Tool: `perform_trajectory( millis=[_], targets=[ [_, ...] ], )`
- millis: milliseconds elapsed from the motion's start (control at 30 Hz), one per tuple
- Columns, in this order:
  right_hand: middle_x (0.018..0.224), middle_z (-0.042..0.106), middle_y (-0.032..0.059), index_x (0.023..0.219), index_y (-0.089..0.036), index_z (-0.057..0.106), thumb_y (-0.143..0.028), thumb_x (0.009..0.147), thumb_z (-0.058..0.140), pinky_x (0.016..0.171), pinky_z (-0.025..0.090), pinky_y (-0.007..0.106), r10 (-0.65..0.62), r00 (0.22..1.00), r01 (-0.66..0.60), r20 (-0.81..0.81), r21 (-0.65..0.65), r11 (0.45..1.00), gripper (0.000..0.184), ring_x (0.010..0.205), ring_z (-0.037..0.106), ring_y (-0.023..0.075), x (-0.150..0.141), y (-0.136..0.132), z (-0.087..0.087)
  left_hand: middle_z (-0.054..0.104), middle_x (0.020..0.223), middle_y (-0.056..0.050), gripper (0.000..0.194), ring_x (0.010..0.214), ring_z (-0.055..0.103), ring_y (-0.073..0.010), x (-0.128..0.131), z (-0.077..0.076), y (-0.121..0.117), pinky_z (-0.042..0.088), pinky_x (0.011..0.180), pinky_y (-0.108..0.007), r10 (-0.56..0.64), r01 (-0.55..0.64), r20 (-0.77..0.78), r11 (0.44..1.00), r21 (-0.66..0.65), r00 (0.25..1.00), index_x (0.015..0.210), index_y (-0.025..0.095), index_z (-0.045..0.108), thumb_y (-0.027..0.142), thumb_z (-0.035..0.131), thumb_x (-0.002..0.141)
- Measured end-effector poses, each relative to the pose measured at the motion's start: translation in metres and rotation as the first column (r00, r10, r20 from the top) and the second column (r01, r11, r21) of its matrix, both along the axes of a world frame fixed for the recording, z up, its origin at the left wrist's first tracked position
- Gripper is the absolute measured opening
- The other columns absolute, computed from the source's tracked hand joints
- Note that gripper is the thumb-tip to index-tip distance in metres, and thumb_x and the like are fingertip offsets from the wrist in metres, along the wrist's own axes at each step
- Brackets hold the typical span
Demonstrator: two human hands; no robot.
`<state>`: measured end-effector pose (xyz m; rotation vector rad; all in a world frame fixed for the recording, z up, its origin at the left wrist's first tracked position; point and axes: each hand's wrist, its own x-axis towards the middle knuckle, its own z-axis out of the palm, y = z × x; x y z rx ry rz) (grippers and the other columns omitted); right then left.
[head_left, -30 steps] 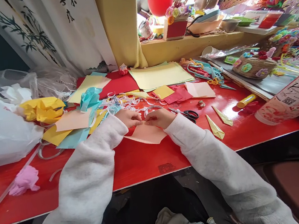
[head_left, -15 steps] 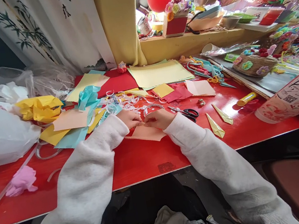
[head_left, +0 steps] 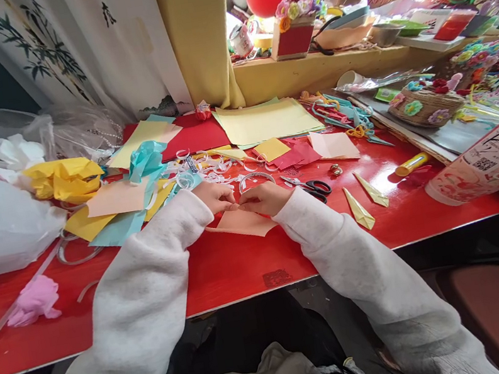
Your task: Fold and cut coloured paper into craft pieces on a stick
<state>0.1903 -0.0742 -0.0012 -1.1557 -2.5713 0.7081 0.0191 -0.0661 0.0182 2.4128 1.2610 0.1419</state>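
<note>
While the fingers point(head_left: 251, 195) pinch peach paper point(head_left: 246, 221), flowers point(head_left: 294, 10) — many-coloured — top a box point(head_left: 294, 42).

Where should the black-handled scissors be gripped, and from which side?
Probably by the black handles, from above and the right. The scissors seem to lie flat, handles rightward, blades pointing left and away; the right sleeve crowds their near left side.

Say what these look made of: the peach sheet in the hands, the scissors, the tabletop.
Peach sheet: likely paper, matte; thin edges, no shine.
Scissors: probably black plastic handles, metal blades; the blades look grey against the dark loops.
Tabletop: glossy red, perhaps paint or lacquer, judging by the bright glare; core material can't be told.
</note>
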Motion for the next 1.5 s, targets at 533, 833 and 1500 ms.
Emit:
perform_trajectory(
  millis=[533,833,1500],
  targets=[
    [0.056,0.047,-0.0011,0.077,-0.015,0.061,-0.027,0.076,0.044,0.049,0.026,0.02,-0.076,0.996,0.077,-0.037,0.039,0.996,0.021,0.05,0.034,0.0059,-0.0035,-0.0019,0.0004,0.057,0.064,0.003,0.025,0.062,0.047,-0.0091,0.001,-0.0033,0.0034,0.032,0.056,-0.019,-0.013,0.013,-0.025,1.0,0.005,1.0,0.065,0.018,0.059,0.041,0.05,0.065],
    [0.06,0.051,0.0002,0.072,-0.015,0.057,-0.03,0.072,0.05,0.051,0.029,0.02,-0.108,0.993,0.11,-0.053,0.03,0.993,0.016,0.053,0.039,0.0066,-0.0034,0.0029,-0.0037,0.052,0.063,0.003,0.024,0.062,0.045,-0.0102,0.0034,-0.0066,0.006,0.032,0.056,-0.021,-0.003,0.002,-0.054,1.0,-0.025,0.999,0.06,0.017,0.052,0.041,0.053,0.06],
    [0.066,0.058,0.0022,0.078,-0.014,0.061,-0.021,0.072,0.05,0.057,0.035,0.02,-0.101,0.988,0.111,-0.121,0.079,0.991,0.014,0.058,0.046,0.0075,-0.0046,0.0011,-0.006,0.059,0.077,0.0,0.024,0.073,0.05,-0.0114,0.0003,0.0003,0.0049,0.034,0.065,-0.021,-0.044,0.045,-0.113,0.999,0.011,0.993,0.073,0.017,0.062,0.036,0.049,0.067]
  ],
)
